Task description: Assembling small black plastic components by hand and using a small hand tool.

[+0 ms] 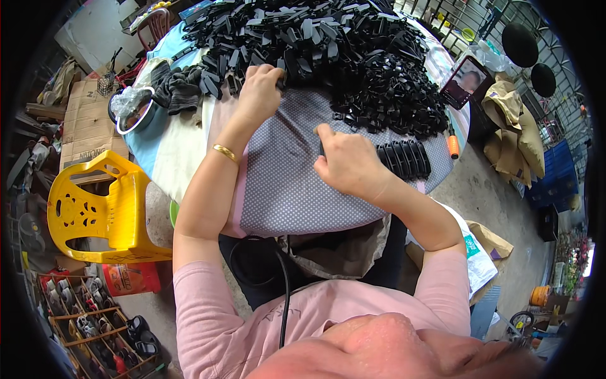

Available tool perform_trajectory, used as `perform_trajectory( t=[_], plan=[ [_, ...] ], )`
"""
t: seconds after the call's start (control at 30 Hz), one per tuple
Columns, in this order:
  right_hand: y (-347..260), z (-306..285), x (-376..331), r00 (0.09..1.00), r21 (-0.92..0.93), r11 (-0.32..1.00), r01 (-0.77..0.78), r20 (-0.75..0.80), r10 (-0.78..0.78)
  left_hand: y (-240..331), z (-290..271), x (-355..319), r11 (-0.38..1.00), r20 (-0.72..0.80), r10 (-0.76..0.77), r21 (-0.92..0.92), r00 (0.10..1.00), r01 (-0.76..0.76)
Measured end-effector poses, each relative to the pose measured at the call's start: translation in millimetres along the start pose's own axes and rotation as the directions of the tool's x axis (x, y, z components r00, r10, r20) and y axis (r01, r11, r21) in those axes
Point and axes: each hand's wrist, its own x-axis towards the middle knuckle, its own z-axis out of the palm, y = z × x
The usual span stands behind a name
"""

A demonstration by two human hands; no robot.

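The round counter (303,226) is draped with a dotted grey cloth (284,183) — on its far side, black pieces (303,38) are heaped. At right, a row of black parts (405,160) is lined up; at left, dark knitwear (178,87) is laid.

The left hand (262,95) touched a heap of black plastic pieces (303,38) on the cloth-covered tabletop (284,189), while the right hand (349,161) held a mostly hidden dark piece (321,149) near a row of black parts (407,160).

Dark pc (321,149) in R hand (348,159) mostly out of sight, shape unclear
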Motion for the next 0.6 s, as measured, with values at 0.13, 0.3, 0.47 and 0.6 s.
perform_trajectory(
  t=[0.13, 0.3, 0.47, 0.6],
  plan=[
    [-1, 4, 1, 0.988, -0.132, 0.991, -0.015, 0.153, 0.036, 7, 5, 0, 0.989, 0.126, 0.002, 0.145, 0.992, -0.021],
    [21, -6, 7, 0.985, 0.058, 0.991, 0.117, -0.137, -0.108, 6, 6, -2, 0.959, 0.155, 0.041, 0.27, 0.987, -0.082],
    [72, -5, 35, 0.989, -0.104, 0.991, 0.083, -0.116, -0.095, -3, -3, 5, 0.919, 0.172, 0.028, 0.383, 0.985, -0.093],
    [80, 8, 51, 0.995, -0.242, 0.966, 0.087, 0.065, -0.073, 11, -13, 3, 0.936, 0.086, 0.075, 0.337, 0.993, -0.1]
  ],
)
